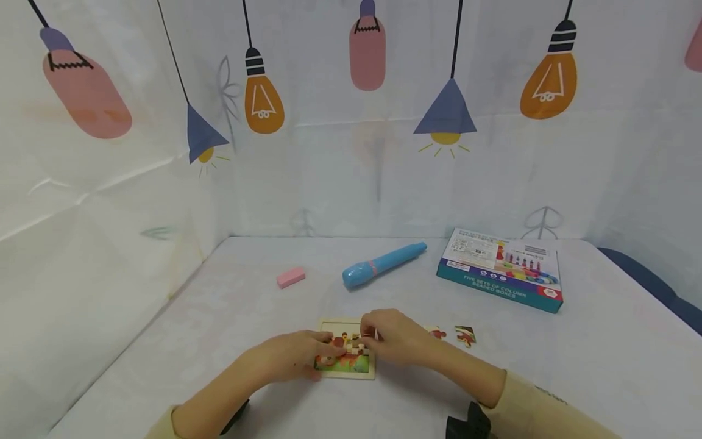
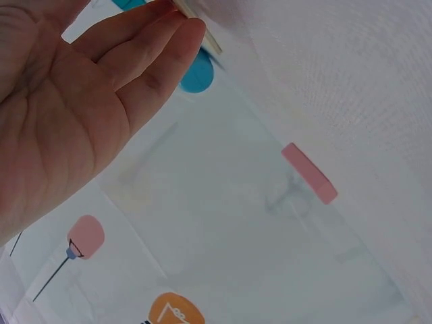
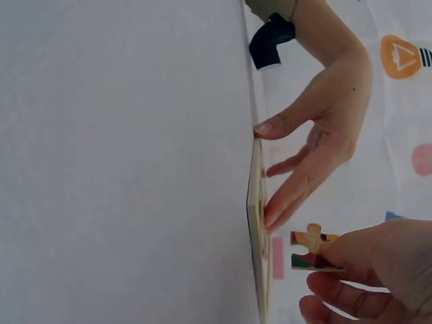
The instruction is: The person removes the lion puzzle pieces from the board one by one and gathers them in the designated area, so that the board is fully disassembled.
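A small wooden jigsaw puzzle [image 1: 358, 364] with a pale frame lies on the table, its lower part filled with a colourful picture. My left hand [image 1: 295, 356] rests at its left side; in the right wrist view, the left thumb touches the frame [image 3: 255, 192] edge while fairly straight fingers press on its face. Above the puzzle's right side, my right hand [image 1: 399, 338] pinches a jigsaw piece [image 3: 312, 248] between thumb and fingers, apart from the board. Two loose pieces, one partly behind my right wrist [image 1: 437, 333] and a darker piece [image 1: 465, 335], lie to the right.
Behind the puzzle are a pink block [image 1: 290, 277] and a blue microphone-shaped thing [image 1: 384, 266]. A flat bead-set box [image 1: 501, 268] lies at the back right. A white sheet printed with lamps [image 1: 340, 171] hangs along the table's back edge.
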Demonstrator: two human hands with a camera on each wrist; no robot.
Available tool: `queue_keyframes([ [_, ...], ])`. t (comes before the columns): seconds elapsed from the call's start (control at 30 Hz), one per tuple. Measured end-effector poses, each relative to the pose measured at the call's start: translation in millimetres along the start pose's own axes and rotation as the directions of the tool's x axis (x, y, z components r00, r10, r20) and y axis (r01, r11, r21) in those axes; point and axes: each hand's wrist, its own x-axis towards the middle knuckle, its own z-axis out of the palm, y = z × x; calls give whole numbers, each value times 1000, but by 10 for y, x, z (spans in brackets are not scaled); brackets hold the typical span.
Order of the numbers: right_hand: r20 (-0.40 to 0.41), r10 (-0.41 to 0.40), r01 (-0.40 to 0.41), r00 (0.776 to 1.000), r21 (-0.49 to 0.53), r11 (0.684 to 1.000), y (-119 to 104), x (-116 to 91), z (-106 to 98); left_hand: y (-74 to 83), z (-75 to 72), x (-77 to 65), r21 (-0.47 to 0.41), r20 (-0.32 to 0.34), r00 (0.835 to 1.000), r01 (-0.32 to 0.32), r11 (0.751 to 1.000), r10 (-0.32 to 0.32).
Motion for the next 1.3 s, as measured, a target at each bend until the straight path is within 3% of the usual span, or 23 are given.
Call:
queue_keyframes([
  [0.2, -50, -4, 7, 999, 51, 999, 54, -10, -146, 5, 3, 13, -5, 5, 1000, 3, 1000, -3],
  [0.77, 4, 150, -147, 989, 216, 965, 296, -395, -548, 10, 12, -2, 2, -12, 1000, 10, 1000, -10],
  [1.3, 67, 237, -246, 969, 213, 946, 501, -734, -724, 15, 11, -2, 11, -19, 1000, -3, 1000, 3],
])
